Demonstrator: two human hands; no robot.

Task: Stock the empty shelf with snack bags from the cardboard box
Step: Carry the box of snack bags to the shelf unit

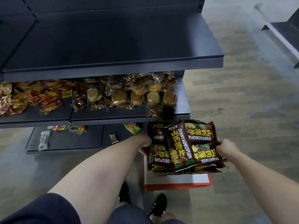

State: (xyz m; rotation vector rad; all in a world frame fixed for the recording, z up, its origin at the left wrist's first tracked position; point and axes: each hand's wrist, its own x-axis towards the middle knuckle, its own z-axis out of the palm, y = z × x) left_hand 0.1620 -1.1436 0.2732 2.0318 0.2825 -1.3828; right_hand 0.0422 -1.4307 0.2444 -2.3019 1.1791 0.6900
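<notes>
A wood-look floor (242, 102) fills the right of the frame, and a dark metal rack fills the left and centre. The empty shelf (113, 42) spans the upper half. On the middle shelf (113, 116) below it are clear-wrapped round cakes (137, 94) and, at the far left, red and yellow packets (24, 97). A lower shelf (72, 139) carries a few scattered packets.

At lower right, the brown snack bags (182, 146) lie piled in the cardboard box (186, 171), whose flaps show along the top and bottom edges of the pile. The box stands on a white, red-edged base (178, 181).

The left hand (144, 143) grips the left side of the pile, its fingers curled under the bags and mostly hidden. The right hand (227, 148) is clenched on the right edge of a bag, pinching its corner.

Most bags lie flat with their long axis running left to right, their print upside down to the viewer. One central bag lies on top with its long axis running top to bottom of the frame, slightly tilted.

Both bare forearms reach from the bottom of the frame up toward the box, the left from lower left, the right from the right edge.
</notes>
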